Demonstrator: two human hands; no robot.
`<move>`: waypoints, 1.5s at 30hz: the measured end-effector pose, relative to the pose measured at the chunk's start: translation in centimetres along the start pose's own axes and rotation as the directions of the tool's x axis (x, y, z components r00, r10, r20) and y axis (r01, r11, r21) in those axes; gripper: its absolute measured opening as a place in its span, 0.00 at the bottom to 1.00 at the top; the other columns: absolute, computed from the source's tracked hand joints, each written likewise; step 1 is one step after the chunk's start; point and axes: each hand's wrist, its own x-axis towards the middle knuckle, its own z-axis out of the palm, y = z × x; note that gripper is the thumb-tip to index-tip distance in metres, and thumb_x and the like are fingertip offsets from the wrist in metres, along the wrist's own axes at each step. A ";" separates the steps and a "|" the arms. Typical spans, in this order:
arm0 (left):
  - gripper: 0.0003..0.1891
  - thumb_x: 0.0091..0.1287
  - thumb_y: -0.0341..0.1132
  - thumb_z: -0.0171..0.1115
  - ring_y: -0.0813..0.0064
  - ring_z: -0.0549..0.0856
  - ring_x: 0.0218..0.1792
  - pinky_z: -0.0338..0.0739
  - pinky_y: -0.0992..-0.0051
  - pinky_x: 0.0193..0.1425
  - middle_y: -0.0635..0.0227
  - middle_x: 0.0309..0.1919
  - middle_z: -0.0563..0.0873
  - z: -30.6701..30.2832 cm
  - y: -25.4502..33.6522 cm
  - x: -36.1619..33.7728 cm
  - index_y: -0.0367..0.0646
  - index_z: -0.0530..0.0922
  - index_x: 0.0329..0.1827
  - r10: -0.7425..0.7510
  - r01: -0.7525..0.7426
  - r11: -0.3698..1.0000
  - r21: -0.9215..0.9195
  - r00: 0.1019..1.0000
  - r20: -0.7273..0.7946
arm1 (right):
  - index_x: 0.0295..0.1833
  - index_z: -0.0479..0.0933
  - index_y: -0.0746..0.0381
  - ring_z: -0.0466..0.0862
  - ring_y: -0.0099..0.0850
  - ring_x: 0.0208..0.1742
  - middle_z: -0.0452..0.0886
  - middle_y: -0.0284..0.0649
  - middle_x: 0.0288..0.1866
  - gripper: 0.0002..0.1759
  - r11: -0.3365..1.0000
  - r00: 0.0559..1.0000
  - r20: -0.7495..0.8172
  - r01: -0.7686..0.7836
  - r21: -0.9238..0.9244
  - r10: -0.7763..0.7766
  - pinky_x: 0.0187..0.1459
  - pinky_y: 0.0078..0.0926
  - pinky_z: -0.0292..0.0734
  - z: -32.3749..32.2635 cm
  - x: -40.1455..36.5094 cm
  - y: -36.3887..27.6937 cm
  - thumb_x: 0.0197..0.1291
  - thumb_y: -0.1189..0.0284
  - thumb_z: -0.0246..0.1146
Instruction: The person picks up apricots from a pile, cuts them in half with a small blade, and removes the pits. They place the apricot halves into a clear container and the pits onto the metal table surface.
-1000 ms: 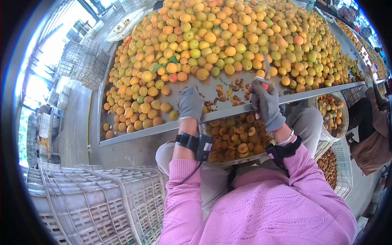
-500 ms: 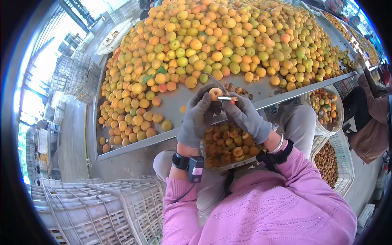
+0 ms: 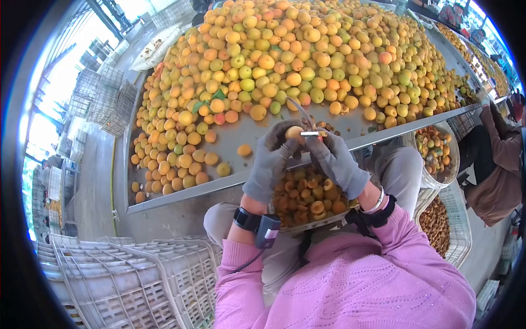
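**Blade crowds the hand holding the fruit**

Your left hand (image 3: 272, 160) pinches a fruit (image 3: 293, 133) just beyond the table rim (image 3: 181, 195); your right hand (image 3: 338, 162), beside it, closes round a knife (image 3: 310, 133). Risk: smooth, round skin could roll against the gloves (image 3: 350, 180), letting the blade (image 3: 299, 108) nick your left hand. Loose pinch might drop the fruit onto the cut halves (image 3: 313, 193) below the rim. Blade thin, curved. Gloves grey, matte, cloth-looking. Rim straight, metallic. Pile (image 3: 285, 60) beyond rim: rounded, orange to green.
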 end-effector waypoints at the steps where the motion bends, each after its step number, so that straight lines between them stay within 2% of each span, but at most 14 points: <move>1: 0.17 0.71 0.35 0.63 0.82 0.79 0.37 0.76 0.81 0.41 0.69 0.45 0.83 0.0 -0.2 0.0 0.37 0.75 0.60 -0.008 0.008 1.000 0.021 1.000 -0.005 | 0.57 0.77 0.67 0.77 0.21 0.42 0.83 0.34 0.42 0.24 1.000 1.000 -0.015 0.000 -0.020 0.000 0.47 0.23 0.75 0.0 -0.1 0.0 0.73 0.56 0.56; 8: 0.17 0.68 0.25 0.62 0.82 0.82 0.39 0.80 0.82 0.39 0.70 0.44 0.83 0.9 -0.1 -0.6 0.38 0.77 0.60 -0.031 0.037 0.998 0.057 0.994 -0.107 | 0.49 0.78 0.70 0.78 0.25 0.36 0.82 0.44 0.31 0.25 0.971 0.995 -0.073 -0.083 -0.222 0.068 0.39 0.29 0.75 -0.1 -0.3 0.3 0.74 0.55 0.54; 12: 0.17 0.67 0.21 0.61 0.83 0.82 0.38 0.80 0.82 0.39 0.71 0.44 0.83 1.4 -0.5 -0.5 0.39 0.78 0.59 -0.013 0.032 0.992 0.119 0.989 -0.150 | 0.47 0.78 0.71 0.77 0.28 0.33 0.81 0.45 0.29 0.26 0.980 0.990 -0.135 0.000 -0.201 -0.027 0.36 0.32 0.74 0.4 -0.1 1.0 0.73 0.54 0.54; 14: 0.17 0.65 0.19 0.60 0.84 0.82 0.37 0.79 0.83 0.39 0.71 0.43 0.83 1.8 -0.3 -0.3 0.38 0.79 0.57 0.011 0.034 0.973 0.228 0.980 -0.197 | 0.46 0.78 0.70 0.76 0.29 0.32 0.81 0.44 0.28 0.24 0.972 0.985 -0.106 -0.152 -0.178 0.135 0.36 0.32 0.74 0.3 0.3 1.5 0.73 0.56 0.55; 18: 0.16 0.65 0.19 0.61 0.83 0.82 0.37 0.79 0.83 0.41 0.70 0.42 0.84 1.3 -1.4 0.5 0.38 0.79 0.56 -0.023 0.087 0.964 0.251 0.969 -0.247 | 0.46 0.78 0.70 0.82 0.37 0.33 0.82 0.49 0.29 0.23 0.981 0.987 -0.140 -0.107 -0.161 0.084 0.37 0.37 0.76 0.3 1.4 2.7 0.72 0.57 0.55; 20: 0.14 0.66 0.17 0.59 0.82 0.82 0.40 0.80 0.81 0.45 0.68 0.44 0.84 0.2 -3.7 1.2 0.34 0.78 0.55 0.138 0.045 0.820 0.571 0.952 -0.273 | 0.45 0.78 0.70 0.85 0.49 0.38 0.83 0.55 0.32 0.23 0.803 0.991 -0.129 -0.041 -0.595 -0.045 0.39 0.43 0.77 -0.3 2.1 1.1 0.71 0.57 0.55; 21: 0.14 0.66 0.17 0.59 0.82 0.82 0.40 0.80 0.81 0.45 0.68 0.44 0.84 -0.1 -3.9 1.4 0.34 0.78 0.55 0.140 0.044 0.819 0.571 0.951 -0.275 | 0.45 0.78 0.70 0.85 0.49 0.38 0.83 0.55 0.32 0.23 0.803 0.991 -0.126 -0.038 -0.595 -0.046 0.39 0.43 0.77 -0.8 2.6 1.4 0.71 0.57 0.55; 23: 0.13 0.68 0.22 0.61 0.78 0.83 0.41 0.81 0.77 0.48 0.67 0.44 0.84 -0.6 -4.0 1.6 0.35 0.76 0.54 0.188 -0.002 0.869 0.494 0.926 -0.327 | 0.42 0.77 0.67 0.83 0.54 0.39 0.82 0.56 0.32 0.21 0.457 0.980 -0.187 -0.136 -0.879 -0.069 0.37 0.43 0.75 -1.8 3.4 2.5 0.69 0.56 0.58; 24: 0.13 0.68 0.22 0.61 0.78 0.83 0.41 0.81 0.77 0.48 0.67 0.44 0.84 -0.5 -3.4 1.6 0.35 0.76 0.54 0.195 -0.007 0.869 0.495 0.924 -0.330 | 0.43 0.76 0.69 0.83 0.56 0.42 0.81 0.58 0.33 0.21 0.488 0.978 -0.203 -0.156 -0.859 -0.045 0.41 0.46 0.77 -1.8 3.1 1.0 0.70 0.59 0.56; 25: 0.13 0.69 0.26 0.61 0.75 0.84 0.43 0.81 0.75 0.50 0.66 0.46 0.83 0.0 -2.7 1.3 0.36 0.75 0.55 0.098 -0.048 0.986 0.158 0.938 -0.331 | 0.43 0.76 0.69 0.83 0.56 0.42 0.81 0.58 0.33 0.21 0.486 0.979 -0.198 -0.154 -0.860 -0.041 0.41 0.46 0.77 -1.6 2.7 0.1 0.70 0.59 0.56; 26: 0.14 0.71 0.30 0.61 0.72 0.84 0.45 0.81 0.72 0.53 0.65 0.47 0.83 0.3 -2.2 0.9 0.37 0.75 0.56 0.009 -0.071 0.977 -0.199 0.955 -0.296 | 0.45 0.76 0.69 0.83 0.56 0.42 0.81 0.58 0.33 0.20 0.667 0.987 -0.156 -0.098 -0.738 -0.027 0.41 0.46 0.76 -1.3 2.3 -0.5 0.70 0.59 0.56; 27: 0.14 0.71 0.30 0.61 0.72 0.84 0.45 0.81 0.72 0.53 0.65 0.47 0.83 0.5 -2.0 0.8 0.37 0.75 0.56 0.012 -0.073 0.978 -0.197 0.955 -0.296 | 0.47 0.75 0.69 0.82 0.57 0.42 0.81 0.58 0.34 0.20 0.816 0.993 -0.114 -0.043 -0.576 -0.029 0.41 0.46 0.76 -0.9 2.0 -0.8 0.70 0.59 0.56; 29: 0.15 0.73 0.37 0.59 0.69 0.83 0.51 0.79 0.69 0.57 0.63 0.49 0.82 0.8 -1.7 0.8 0.39 0.74 0.57 -0.013 -0.085 0.903 -0.420 0.974 -0.225 | 0.48 0.74 0.68 0.82 0.57 0.42 0.81 0.59 0.35 0.20 0.842 0.995 -0.094 -0.030 -0.539 -0.025 0.41 0.46 0.76 0.2 1.0 -0.5 0.71 0.60 0.56; 45: 0.14 0.71 0.37 0.63 0.69 0.81 0.54 0.79 0.69 0.59 0.64 0.50 0.82 2.3 -1.6 0.3 0.42 0.74 0.55 -0.041 -0.071 0.882 -0.467 0.973 -0.225 | 0.63 0.71 0.66 0.81 0.58 0.47 0.82 0.59 0.43 0.21 0.911 0.991 -0.092 0.054 -0.408 -0.099 0.45 0.47 0.78 1.7 0.9 2.0 0.70 0.65 0.56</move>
